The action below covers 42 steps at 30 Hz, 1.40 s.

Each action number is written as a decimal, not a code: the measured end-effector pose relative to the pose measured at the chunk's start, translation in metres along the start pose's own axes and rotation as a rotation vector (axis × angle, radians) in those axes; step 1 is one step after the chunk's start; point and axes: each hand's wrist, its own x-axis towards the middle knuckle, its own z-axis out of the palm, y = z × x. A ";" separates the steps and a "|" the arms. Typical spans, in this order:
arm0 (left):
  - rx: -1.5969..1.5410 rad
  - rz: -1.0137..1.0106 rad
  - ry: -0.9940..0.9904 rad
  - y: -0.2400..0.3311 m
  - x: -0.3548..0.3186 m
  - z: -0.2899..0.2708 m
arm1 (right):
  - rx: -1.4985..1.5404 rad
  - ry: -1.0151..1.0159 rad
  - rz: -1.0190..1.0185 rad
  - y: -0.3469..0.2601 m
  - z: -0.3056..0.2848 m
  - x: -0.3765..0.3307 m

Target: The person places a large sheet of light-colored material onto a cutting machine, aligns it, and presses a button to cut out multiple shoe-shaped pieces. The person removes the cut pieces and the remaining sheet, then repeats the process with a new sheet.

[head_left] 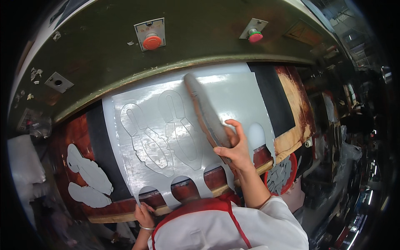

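Observation:
My right hand (236, 148) grips a long, narrow cutting die (206, 114) between thumb and fingers. The die is tipped up on its side over the grey sheet (229, 93) and slightly smeared by motion. Two sole-shaped outlines (152, 146) are cut in the sheet to the left of the die, their pieces still lying in place. Along the near edge the sheet has several rounded cut-outs with thin strips between them. At the near left corner, my left hand (144, 214) pinches the end of one strip.
Grey cut sole pieces (89, 185) lie on the reddish board at left. Beyond the sheet rises a green machine beam (200, 37) with a red button (152, 41) and a pink-and-green one (255, 36). A red basket (295, 166) of grey scraps stands at right, beside the board's edge.

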 end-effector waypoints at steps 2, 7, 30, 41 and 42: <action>0.014 -0.047 -0.012 0.000 -0.002 0.000 | -0.454 0.248 -0.233 0.010 -0.006 -0.005; 0.056 0.047 0.024 0.002 -0.004 0.009 | -1.115 0.640 -0.481 0.050 -0.001 0.013; 0.263 0.144 0.407 -0.040 -0.009 0.039 | -0.820 0.699 -1.179 -0.012 -0.084 0.014; 0.368 0.042 0.414 -0.009 -0.010 0.037 | -0.932 0.579 -0.540 0.084 -0.145 -0.049; 0.413 0.142 0.469 -0.005 -0.017 0.039 | -0.985 0.616 -0.591 0.089 -0.146 -0.046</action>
